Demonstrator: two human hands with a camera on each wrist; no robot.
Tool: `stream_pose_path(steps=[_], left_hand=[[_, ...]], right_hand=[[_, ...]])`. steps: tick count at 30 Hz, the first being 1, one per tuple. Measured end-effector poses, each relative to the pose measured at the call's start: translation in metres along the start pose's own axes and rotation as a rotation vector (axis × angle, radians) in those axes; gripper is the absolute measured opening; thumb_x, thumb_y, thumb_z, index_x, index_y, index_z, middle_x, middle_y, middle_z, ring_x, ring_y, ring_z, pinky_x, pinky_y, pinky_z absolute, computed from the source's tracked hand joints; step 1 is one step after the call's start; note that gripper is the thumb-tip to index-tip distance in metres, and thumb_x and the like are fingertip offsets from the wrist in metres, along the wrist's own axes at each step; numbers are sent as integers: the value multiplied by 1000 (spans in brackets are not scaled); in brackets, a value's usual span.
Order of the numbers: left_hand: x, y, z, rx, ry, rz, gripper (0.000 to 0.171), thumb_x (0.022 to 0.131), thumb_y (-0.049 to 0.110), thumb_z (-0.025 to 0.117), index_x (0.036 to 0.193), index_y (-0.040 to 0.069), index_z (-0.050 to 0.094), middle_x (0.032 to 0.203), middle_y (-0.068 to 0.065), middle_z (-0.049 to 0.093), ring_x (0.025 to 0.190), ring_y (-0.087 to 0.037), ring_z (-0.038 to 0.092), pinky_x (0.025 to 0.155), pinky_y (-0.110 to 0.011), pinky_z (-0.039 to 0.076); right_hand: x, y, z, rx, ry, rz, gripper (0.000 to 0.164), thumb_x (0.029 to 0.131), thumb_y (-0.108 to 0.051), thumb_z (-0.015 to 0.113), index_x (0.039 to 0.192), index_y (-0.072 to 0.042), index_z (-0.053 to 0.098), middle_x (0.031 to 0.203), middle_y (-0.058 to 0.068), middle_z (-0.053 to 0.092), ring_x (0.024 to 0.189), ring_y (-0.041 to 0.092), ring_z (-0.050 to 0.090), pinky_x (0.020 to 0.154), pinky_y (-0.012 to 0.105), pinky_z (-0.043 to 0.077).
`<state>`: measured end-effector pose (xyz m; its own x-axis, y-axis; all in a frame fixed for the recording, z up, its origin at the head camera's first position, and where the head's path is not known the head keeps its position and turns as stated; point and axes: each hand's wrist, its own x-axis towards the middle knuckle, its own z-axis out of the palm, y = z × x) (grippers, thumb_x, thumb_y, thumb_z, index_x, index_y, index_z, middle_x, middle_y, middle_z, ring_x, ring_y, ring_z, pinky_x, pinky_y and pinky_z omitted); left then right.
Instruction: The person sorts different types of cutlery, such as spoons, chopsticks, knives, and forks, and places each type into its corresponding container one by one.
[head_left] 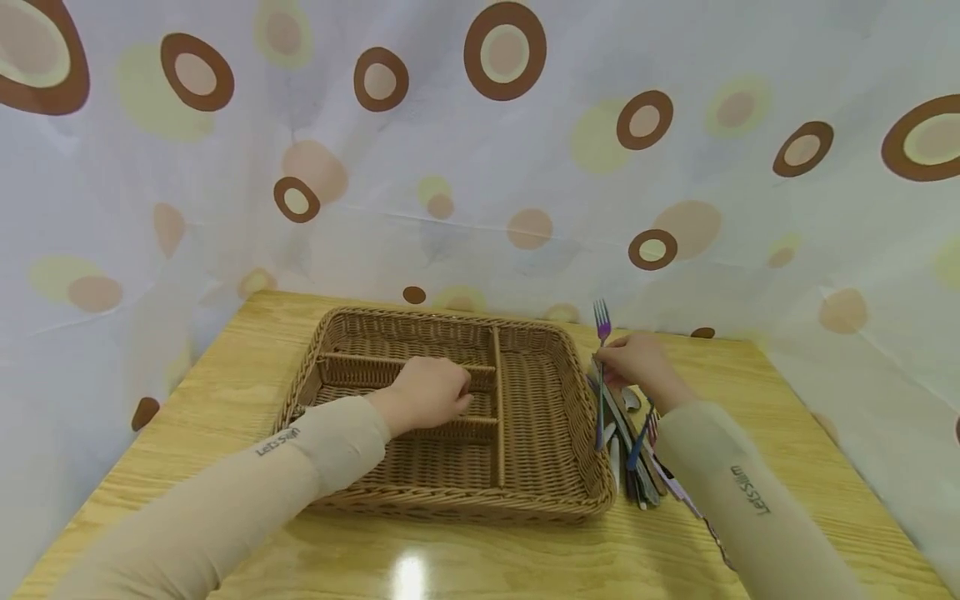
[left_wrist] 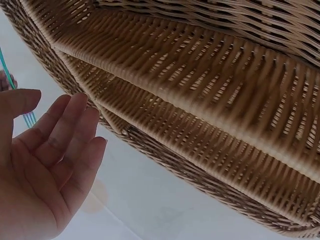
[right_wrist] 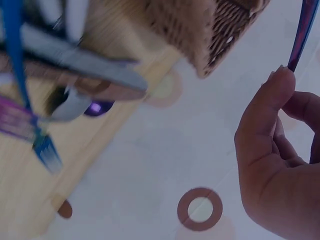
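Observation:
My right hand (head_left: 643, 367) pinches a blue-purple fork (head_left: 603, 323) between thumb and fingers, just past the basket's right side. The fork stands roughly upright, tines up, and part of it shows in the right wrist view. Below that hand lies a pile of cutlery: a spoon (head_left: 632, 400), several knives and a blue fork (right_wrist: 47, 154). Over the left compartments of a brown wicker basket (head_left: 465, 500) hovers my left hand (head_left: 431, 392). Seen in the left wrist view, its fingers (left_wrist: 75, 125) are loosely curled and hold nothing.
Dividers (head_left: 498, 408) split the basket into one long right compartment and several narrower left ones. The basket stands on a light wooden table (head_left: 247, 350). A white curtain with brown and yellow ovals (head_left: 487, 167) hangs behind and at both sides.

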<state>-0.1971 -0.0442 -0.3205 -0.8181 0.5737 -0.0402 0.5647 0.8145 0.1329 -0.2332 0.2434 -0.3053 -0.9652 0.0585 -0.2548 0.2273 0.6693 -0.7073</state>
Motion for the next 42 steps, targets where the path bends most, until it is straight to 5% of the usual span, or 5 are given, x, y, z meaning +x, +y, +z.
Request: stream_pose_path(steps=[5, 13, 19, 34, 42], left_hand=[[6, 10, 1, 13, 3, 8, 37, 96, 35, 51, 65, 17, 57, 51, 5, 46, 42, -8, 39, 43, -24, 32], [13, 22, 6, 38, -2, -7, 43, 92, 52, 49, 68, 18, 57, 54, 6, 49, 45, -7, 46, 42, -22, 37], [13, 21, 6, 23, 18, 14, 38, 91, 45, 56, 64, 18, 51, 55, 8, 45, 46, -6, 42, 42, -22, 33], [15, 9, -7, -142, 56, -91, 24, 93, 30, 59, 111, 16, 67, 92, 2, 70, 71, -9, 63, 53, -25, 46], [14, -7, -20, -263, 41, -134, 22, 92, 12, 59, 112, 5, 66, 104, -9, 68, 90, -21, 65, 76, -33, 52]], right_hand=[[2, -15, 17, 258, -76, -5, 29, 90, -12, 52, 106, 12, 57, 64, 0, 61, 55, 6, 63, 64, 24, 56], [-1, -40, 46, 463, -111, -12, 31, 94, -9, 49, 116, 13, 51, 63, -1, 63, 59, 6, 65, 65, 22, 55], [-2, -46, 54, 659, -129, 29, 19, 94, -7, 48, 106, 6, 53, 64, 1, 63, 60, 9, 67, 65, 22, 55], [-7, -46, 59, 777, -171, 23, 12, 98, -11, 44, 98, -3, 53, 70, 0, 65, 68, 8, 67, 71, 21, 55], [-9, -46, 64, 805, -251, -51, 15, 100, -15, 41, 103, -6, 52, 78, -2, 66, 75, 9, 66, 75, 22, 53]])
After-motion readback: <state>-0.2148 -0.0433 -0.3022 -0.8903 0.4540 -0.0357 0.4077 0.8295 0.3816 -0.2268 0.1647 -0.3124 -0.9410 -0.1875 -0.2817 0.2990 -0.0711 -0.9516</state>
